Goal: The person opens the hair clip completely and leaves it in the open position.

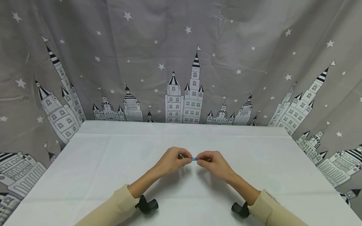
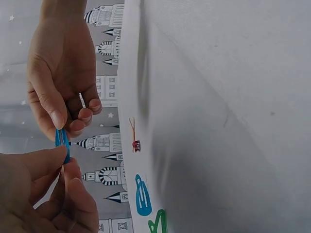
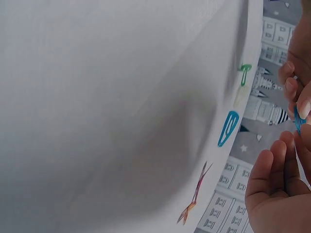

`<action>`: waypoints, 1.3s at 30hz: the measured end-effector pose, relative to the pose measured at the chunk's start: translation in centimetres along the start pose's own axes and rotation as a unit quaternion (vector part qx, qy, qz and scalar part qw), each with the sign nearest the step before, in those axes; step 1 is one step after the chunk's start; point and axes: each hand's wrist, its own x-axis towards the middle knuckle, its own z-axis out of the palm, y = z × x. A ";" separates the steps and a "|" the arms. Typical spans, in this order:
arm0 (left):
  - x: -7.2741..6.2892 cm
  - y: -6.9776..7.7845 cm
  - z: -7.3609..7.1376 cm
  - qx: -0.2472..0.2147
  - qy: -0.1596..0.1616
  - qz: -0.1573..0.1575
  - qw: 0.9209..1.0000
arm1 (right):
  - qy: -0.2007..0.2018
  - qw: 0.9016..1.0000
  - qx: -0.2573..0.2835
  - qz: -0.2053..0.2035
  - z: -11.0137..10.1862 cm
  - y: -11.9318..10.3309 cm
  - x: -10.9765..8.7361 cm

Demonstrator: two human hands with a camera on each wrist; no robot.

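Blue clip (image 1: 194, 159), head view: in the air above the white desk (image 1: 121, 163), between two sets of fingertips; only its middle shows, as fingers cover the ends.
Left hand (image 1: 173, 160): thumb and forefinger pinch one end.
Right hand (image 1: 217, 164): pinches the other end; gripping so small a piece at its tips probably lets both hands steer its angle.
Dark wrist mounts (image 1: 147, 205): one below each pale sleeve (image 1: 110, 207), presumably so the cameras see under the palms.
Curtain (image 1: 169, 37): grey, with castles and stars, behind the desk.
Clip, left wrist view: upright in this frame, the right hand's thumb and finger on its top, the left hand's below; the right hand's other fingers bend loosely, likely to stay out of the way.
White surface, left wrist view: near the edge bordering the curtain are a thin-stalked red thing (image 2: 136, 145), a second blue clip (image 2: 144, 210) and a partly cropped green clip (image 2: 163, 221); the gaps perhaps keep each easy to pick out.
Clip, right wrist view: at the frame's edge, partly hidden, both hands pinching it.
Surface pieces, right wrist view: green, pale strip (image 3: 239, 96), blue, then the stalked one, showing orange.
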 end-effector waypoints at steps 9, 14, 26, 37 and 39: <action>-1.3 0.5 -0.6 0.024 -0.004 0.030 0.999 | -0.001 1.000 0.000 -0.024 0.7 -0.6 -0.4; -1.8 0.6 -0.8 0.025 -0.005 0.050 0.998 | -0.001 0.999 -0.006 -0.034 0.8 -0.9 -0.5; -1.7 0.7 -1.1 0.029 -0.014 0.082 0.996 | 0.005 0.998 -0.018 -0.057 0.9 -1.3 -0.2; -1.6 0.7 -1.6 0.003 -0.043 0.121 0.992 | -0.027 0.998 0.016 -0.062 0.7 -0.9 -0.6; -1.7 0.7 -1.6 -0.005 -0.047 0.118 0.992 | -0.030 0.998 0.026 -0.058 0.7 -0.8 -0.6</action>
